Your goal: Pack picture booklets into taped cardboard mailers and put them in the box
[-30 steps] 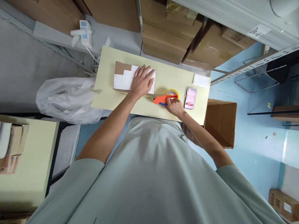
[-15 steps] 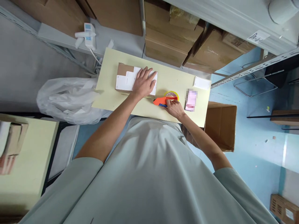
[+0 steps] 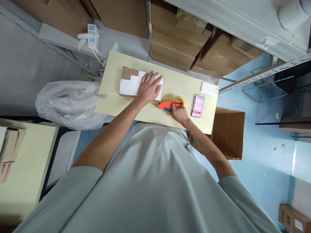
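My left hand (image 3: 149, 86) lies flat with spread fingers on the white boxes at the right end of a brown carton (image 3: 130, 73). Several slim white boxes (image 3: 126, 87) sit in stepped rows along the carton's top. To the right, my right hand (image 3: 179, 113) grips an orange tape dispenser (image 3: 166, 104) with a blue part on its near side. Its nose points left, close to the carton's near right corner. A yellow-rimmed tape roll (image 3: 178, 98) shows at the dispenser's far side.
On the cream table (image 3: 189, 87) lie a phone (image 3: 198, 106) and a white box (image 3: 209, 88) to the right. A large open carton (image 3: 228, 131) stands beyond the right edge. White plastic bags (image 3: 68, 103) bulge at the left, and cartons (image 3: 175, 45) line the far side.
Both hands keep their places on the boxes and the tape dispenser. Only a slight shift of the whole view shows.
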Demonstrator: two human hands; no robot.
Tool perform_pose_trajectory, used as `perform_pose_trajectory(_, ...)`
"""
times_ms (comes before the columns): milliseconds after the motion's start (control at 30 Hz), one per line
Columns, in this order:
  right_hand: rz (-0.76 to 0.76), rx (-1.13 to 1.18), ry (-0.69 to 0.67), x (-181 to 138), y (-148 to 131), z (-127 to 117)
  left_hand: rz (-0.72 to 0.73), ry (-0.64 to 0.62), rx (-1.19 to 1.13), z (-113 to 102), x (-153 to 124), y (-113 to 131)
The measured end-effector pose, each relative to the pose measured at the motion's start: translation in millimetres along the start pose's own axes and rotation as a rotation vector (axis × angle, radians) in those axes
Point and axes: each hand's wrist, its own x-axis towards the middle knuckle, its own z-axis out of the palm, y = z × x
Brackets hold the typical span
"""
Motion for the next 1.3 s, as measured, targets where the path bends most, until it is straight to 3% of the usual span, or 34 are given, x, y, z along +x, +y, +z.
perform_pose_trajectory(267, -0.08, 0.047, -0.054, -13, -9, -9, 0.02, -0.08, 0.009, -2, -8, 8)
perform_pose_trajectory(533, -0.242, 0.009, -0.305, -35, -66, -19, 0.078, -0.207, 0.078, 6, -39, 43)
perform_pose_trajectory(700, -0.2, 0.099, -0.259, -38, -78, -18, 0.074, -0.243, 0.111, 5, -42, 51)
perform_pose_trajectory(1067, -0.213, 0.197, -0.198, -35, -67, -17, 0.044, -0.287, 0.154, 8, -41, 40)
perform_pose_trajectory(1167, -0.179, 0.175, -0.197, -30, -46, -21, 0.023, -0.294, 0.159, 10, -42, 38)
perform_pose_trajectory(1300, -0.057, 0.124, -0.206, -14, 3, -29, 0.03, -0.292, 0.156, 12, -44, 34)
